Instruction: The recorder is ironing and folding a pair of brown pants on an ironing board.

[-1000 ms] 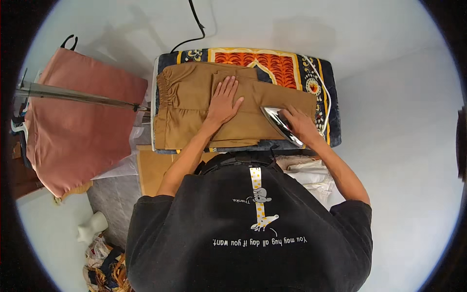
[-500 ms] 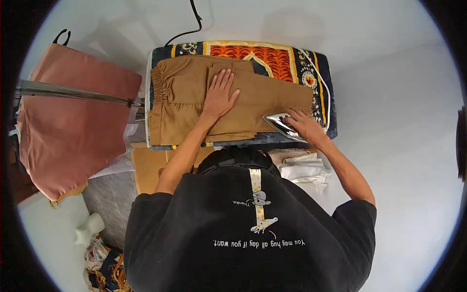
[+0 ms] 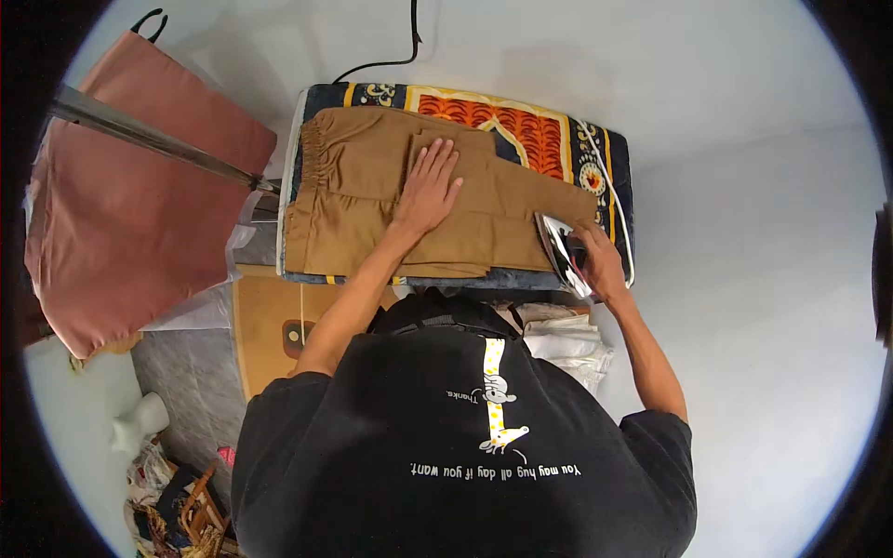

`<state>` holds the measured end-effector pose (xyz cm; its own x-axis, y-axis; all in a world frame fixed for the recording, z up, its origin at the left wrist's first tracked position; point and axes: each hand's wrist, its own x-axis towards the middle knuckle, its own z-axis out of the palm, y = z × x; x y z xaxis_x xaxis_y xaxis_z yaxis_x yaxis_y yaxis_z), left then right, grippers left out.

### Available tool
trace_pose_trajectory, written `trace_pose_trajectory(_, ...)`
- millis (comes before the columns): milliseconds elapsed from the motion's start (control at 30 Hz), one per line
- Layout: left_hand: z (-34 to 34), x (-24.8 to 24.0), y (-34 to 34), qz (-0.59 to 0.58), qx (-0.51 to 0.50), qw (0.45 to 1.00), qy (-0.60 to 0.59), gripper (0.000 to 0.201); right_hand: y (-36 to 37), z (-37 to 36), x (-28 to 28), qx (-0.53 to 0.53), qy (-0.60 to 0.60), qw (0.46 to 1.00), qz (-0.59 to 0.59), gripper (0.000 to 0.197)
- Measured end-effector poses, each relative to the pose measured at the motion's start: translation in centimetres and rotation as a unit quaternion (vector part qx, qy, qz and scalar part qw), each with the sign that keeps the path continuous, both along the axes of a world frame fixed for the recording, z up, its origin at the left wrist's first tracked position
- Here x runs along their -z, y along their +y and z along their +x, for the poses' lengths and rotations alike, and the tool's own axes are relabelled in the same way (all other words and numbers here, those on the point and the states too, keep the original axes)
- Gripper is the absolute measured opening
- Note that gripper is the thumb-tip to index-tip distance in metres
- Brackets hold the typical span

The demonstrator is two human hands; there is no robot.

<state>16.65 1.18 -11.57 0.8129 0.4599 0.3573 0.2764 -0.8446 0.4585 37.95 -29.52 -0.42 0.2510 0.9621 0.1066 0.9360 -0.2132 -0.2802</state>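
Note:
Brown trousers (image 3: pixel 358 219) with a gathered elastic waist at the left lie folded across a patterned dark-blue, yellow and orange cloth (image 3: pixel 544 139) on the ironing surface. My left hand (image 3: pixel 430 186) rests flat on the trousers near their middle, fingers stretched out. At the right, my right hand (image 3: pixel 598 259) is wrapped round the handle of a clothes iron (image 3: pixel 561 253). The iron's silver body stands at the near right part of the trouser legs, its tip pointing away from me. Its soleplate is hidden from view.
A pinkish-brown garment (image 3: pixel 149 195) hangs at the left, beside a metal bar (image 3: pixel 158 139). The iron's white cord (image 3: pixel 606 172) crosses the cloth's right side. Folded white fabric (image 3: pixel 567 339) lies below the near edge, with a cardboard box (image 3: pixel 265 321) to its left. A wall stands behind.
The iron has shifted slightly right and turned, so its tip now points away from me rather than leftward. My left hand stays flat on the trousers. The view has tilted a little.

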Motion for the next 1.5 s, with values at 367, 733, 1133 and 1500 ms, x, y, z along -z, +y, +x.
trace_pose_trajectory(367, 1.1, -0.1, -8.5, -0.005, 0.081, 0.995, 0.048, 0.078, 11.6, -4.8, 3.0, 0.179, -0.017, 0.984, -0.004, 0.062)
trace_pose_trajectory(733, 0.8, 0.2, -7.9, -0.056, 0.098, 0.993, 0.029, 0.074, 10.8, -7.1, 2.2, 0.17, 0.121, 0.978, -0.009, 0.065)
trace_pose_trajectory(1133, 0.9, -0.1, -8.0, -0.05, 0.091, 0.994, 0.046, 0.073, 11.1, -8.3, 2.5, 0.17, 0.008, 0.985, 0.009, 0.043)
trace_pose_trajectory(1500, 1.1, 0.5, -8.2, -0.072, 0.085, 0.992, 0.052, 0.073, 13.8, -4.9, 2.9, 0.222, -0.062, 0.972, -0.049, 0.047)
